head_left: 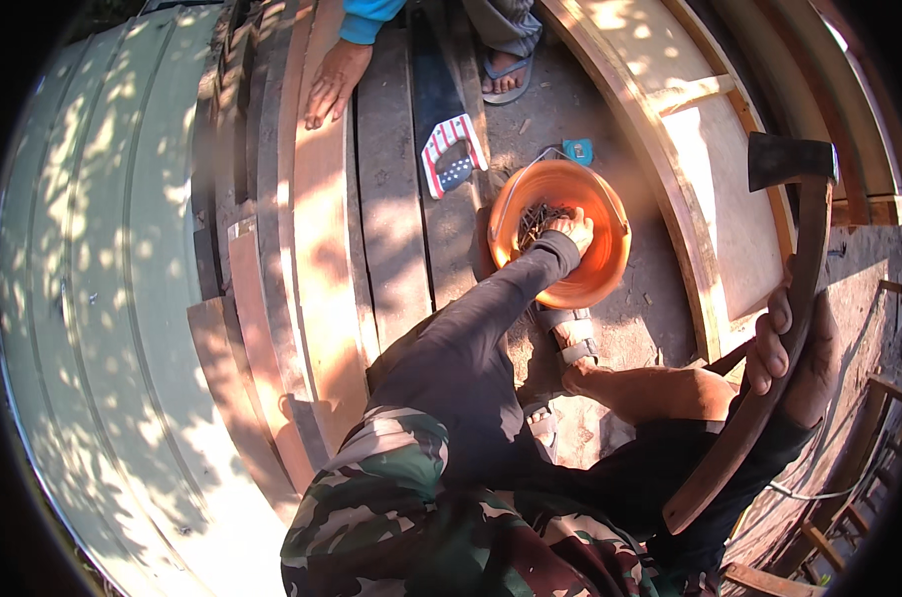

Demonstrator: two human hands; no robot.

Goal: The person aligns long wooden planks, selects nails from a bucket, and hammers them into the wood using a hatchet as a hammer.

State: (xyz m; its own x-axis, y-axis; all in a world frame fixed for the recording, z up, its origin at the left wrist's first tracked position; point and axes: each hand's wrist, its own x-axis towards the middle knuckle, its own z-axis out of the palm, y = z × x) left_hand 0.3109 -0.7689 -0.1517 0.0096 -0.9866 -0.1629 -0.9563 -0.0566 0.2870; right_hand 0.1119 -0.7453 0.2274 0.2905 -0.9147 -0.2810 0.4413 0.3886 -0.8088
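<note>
My left hand is inside an orange bucket, its dark sleeve reaching across the rim. It lies against a heap of thin nails; the fingertips are hidden, so whether they grip any nails does not show. In my right hand is a hatchet, the fingers wrapped around its curved wooden handle. The dark hatchet head points up, away from my body. Just beyond the bucket sits a teal tape measure. A handsaw with a red, white and blue handle lies on the planks left of the bucket.
Another person's hand rests on a long board at the far left; their sandaled foot stands beyond the bucket. Pale corrugated sheeting spans the left. A wooden frame leans along the right. My own sandaled foot is beside the bucket.
</note>
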